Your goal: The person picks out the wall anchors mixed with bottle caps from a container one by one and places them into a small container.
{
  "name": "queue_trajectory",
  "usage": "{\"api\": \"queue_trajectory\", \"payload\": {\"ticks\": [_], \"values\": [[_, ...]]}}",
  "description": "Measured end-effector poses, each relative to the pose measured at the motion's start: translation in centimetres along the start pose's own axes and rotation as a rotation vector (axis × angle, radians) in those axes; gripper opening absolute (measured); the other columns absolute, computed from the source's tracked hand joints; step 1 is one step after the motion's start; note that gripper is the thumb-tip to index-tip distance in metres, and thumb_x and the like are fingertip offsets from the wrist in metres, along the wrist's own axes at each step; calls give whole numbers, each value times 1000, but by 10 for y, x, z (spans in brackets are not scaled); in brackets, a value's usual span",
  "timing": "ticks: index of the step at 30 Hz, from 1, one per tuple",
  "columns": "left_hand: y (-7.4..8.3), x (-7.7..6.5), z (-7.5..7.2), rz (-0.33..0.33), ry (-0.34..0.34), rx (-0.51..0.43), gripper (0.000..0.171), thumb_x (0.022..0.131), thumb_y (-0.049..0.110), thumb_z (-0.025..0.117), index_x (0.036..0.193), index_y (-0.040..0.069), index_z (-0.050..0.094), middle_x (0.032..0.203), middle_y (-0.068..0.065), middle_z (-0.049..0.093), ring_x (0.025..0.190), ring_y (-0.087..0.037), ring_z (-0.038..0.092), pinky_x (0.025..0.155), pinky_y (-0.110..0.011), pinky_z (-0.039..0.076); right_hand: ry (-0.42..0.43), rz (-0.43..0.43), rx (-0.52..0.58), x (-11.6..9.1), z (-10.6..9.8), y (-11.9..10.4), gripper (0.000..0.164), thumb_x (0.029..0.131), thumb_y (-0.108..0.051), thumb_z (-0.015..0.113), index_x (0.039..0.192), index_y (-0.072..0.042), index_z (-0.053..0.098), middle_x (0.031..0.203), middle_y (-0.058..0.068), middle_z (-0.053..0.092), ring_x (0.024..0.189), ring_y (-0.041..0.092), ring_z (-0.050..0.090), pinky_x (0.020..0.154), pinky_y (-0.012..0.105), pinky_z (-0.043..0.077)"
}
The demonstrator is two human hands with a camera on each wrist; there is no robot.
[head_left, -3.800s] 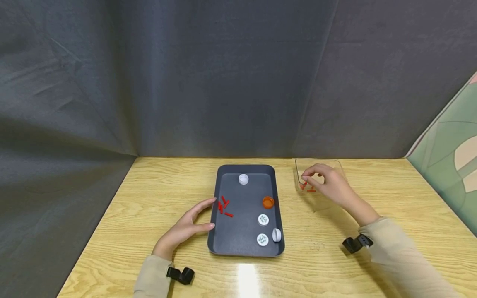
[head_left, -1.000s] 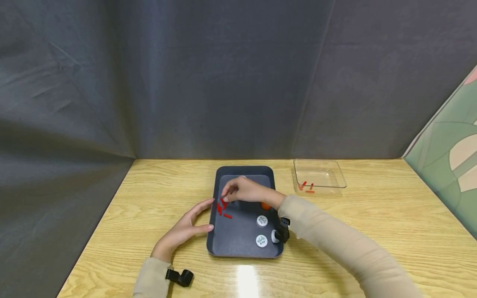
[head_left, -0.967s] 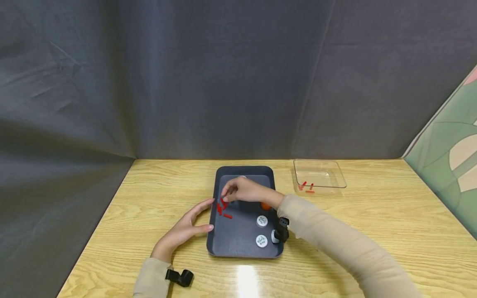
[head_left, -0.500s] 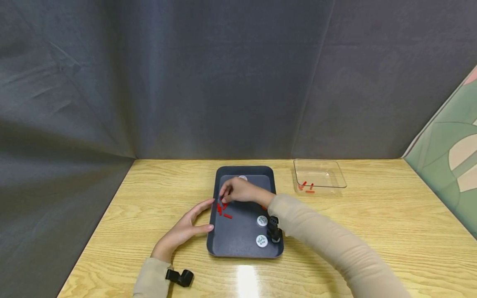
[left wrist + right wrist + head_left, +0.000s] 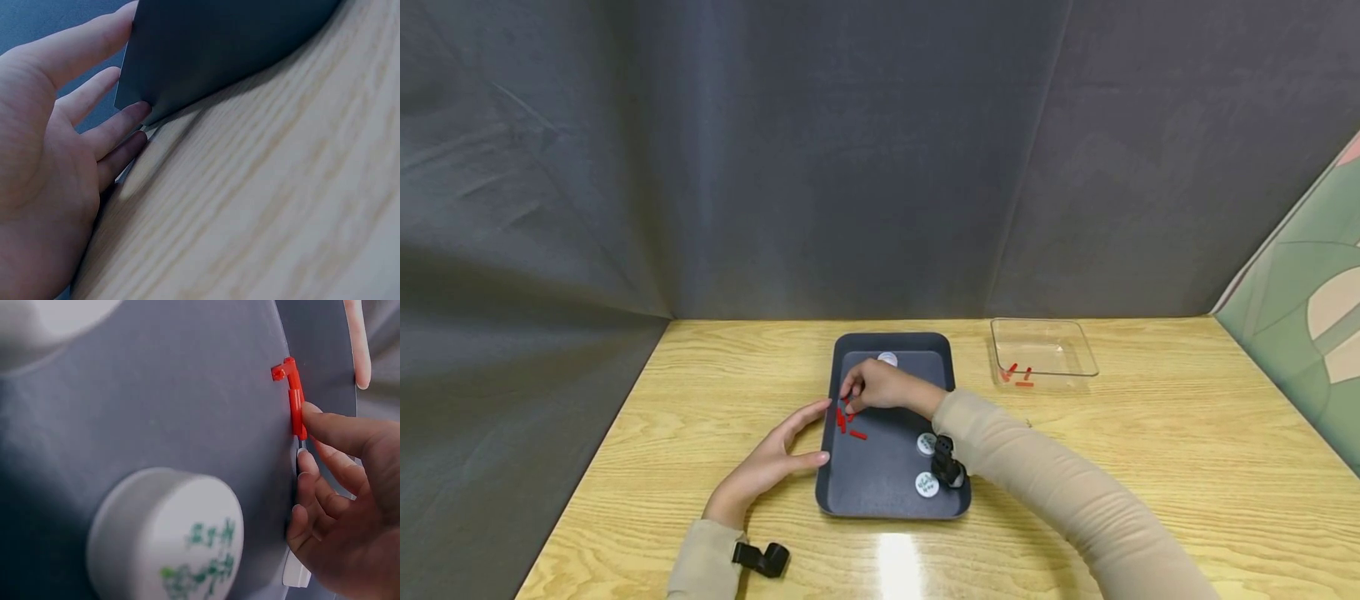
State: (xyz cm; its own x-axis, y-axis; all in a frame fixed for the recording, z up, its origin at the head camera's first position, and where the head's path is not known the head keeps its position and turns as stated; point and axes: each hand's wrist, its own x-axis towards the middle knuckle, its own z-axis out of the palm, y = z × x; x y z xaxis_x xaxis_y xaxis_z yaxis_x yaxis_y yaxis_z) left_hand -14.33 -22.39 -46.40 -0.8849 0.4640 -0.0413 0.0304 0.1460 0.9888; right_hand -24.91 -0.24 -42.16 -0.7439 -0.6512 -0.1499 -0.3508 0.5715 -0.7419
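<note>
A dark grey tray (image 5: 887, 504) lies on the wooden table, with several small red sticks (image 5: 858, 435) along its left side. My right hand (image 5: 880, 385) reaches across the tray to them from the right. In the right wrist view its thumb is against one red stick (image 5: 296, 412), with the index fingertip close by at the lower end; I cannot tell whether they pinch it. My left hand (image 5: 767, 458) rests at the tray's left edge, thumb and fingers spread apart. The left wrist view shows its fingertips touching the tray's outer wall (image 5: 206, 50).
On the tray stand two white round containers (image 5: 927, 484) with green writing, plus a white round piece (image 5: 887, 359) near the far end. Another white piece (image 5: 957, 480) is partly hidden by the right wrist camera. A clear box (image 5: 1052, 346) containing several red sticks stands right of the tray.
My right hand came from the clear box to the red sticks on the tray, then shifted slightly left and down. The orange cap is now hidden behind the right arm. My left hand stayed put.
</note>
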Motion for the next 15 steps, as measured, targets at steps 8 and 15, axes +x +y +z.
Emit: {"api": "queue_trajectory", "payload": {"ticks": [8,15], "values": [[1,1,1,-20,10,5,74,90,11,73,154,17,36,159,-6,31,147,-25,20,117,-52,14,5,14,-7,-1,-1,-4,21,77,-5,84,95,-2,74,72,-4,55,65,5,47,63,18,39],[-1,1,0,-1,2,4,73,91,10,72,154,15,36,159,-9,30,148,-28,19,116,-54,13,18,37,-57,0,1,-3,21,77,-11,85,94,-5,74,69,-3,53,61,6,46,59,19,37]]}}
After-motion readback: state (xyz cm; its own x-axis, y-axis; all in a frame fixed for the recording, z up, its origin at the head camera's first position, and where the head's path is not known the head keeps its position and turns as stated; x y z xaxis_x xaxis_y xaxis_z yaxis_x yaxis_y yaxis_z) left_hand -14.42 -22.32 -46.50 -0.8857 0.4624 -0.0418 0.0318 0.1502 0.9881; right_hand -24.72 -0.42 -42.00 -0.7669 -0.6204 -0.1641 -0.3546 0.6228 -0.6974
